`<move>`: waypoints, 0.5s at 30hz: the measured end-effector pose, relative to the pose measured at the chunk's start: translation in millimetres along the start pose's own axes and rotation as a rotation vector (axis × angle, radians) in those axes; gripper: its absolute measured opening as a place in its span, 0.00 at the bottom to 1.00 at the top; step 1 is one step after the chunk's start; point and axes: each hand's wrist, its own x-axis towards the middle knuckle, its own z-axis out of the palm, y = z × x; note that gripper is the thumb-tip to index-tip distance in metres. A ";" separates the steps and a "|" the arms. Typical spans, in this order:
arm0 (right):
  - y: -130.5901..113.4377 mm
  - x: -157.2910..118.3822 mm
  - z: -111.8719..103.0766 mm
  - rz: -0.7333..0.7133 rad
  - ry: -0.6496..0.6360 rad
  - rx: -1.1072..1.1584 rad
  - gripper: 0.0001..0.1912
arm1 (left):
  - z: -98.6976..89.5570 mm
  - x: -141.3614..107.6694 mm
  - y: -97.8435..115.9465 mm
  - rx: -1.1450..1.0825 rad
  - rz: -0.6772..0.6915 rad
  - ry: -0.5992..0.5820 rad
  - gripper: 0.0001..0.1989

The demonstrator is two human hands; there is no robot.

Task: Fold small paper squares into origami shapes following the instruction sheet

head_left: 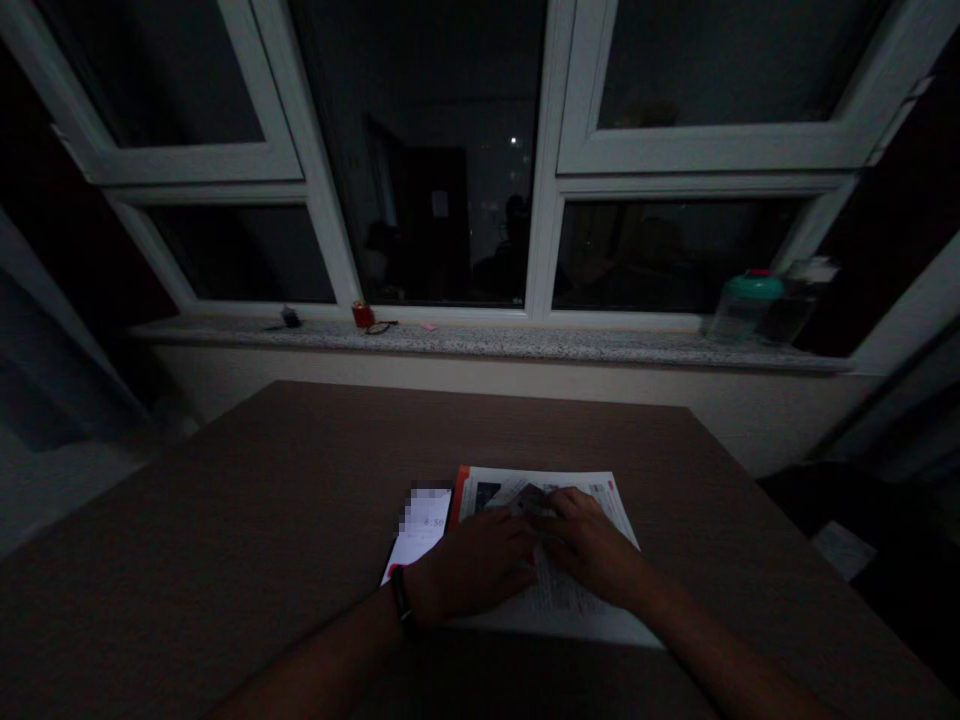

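Note:
A printed book or booklet [600, 623] with an orange-red left edge lies on the brown table. Both my hands are over its middle, close together, around a small dark folded piece [529, 496] that looks like paper. My left hand [480, 560], with a dark band on the wrist, comes in from the left, its fingers bent against this piece. From the right, my right hand [589, 540] has its fingertips on the piece's other side. Dim light hides the exact grip. Left of the book lies a lit phone [424, 525], partly behind my left wrist.
The table [322, 440] reaches to a wall below a window. On the stone sill [480, 340] stand a small red item [362, 315], a small dark item [290, 317] and a clear container with a green lid [750, 300]. Dark furniture is at the right.

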 end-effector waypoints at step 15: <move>-2.4 9.2 6.9 0.045 0.017 -0.067 0.18 | 4.9 0.7 -1.7 -0.059 -0.043 0.054 0.05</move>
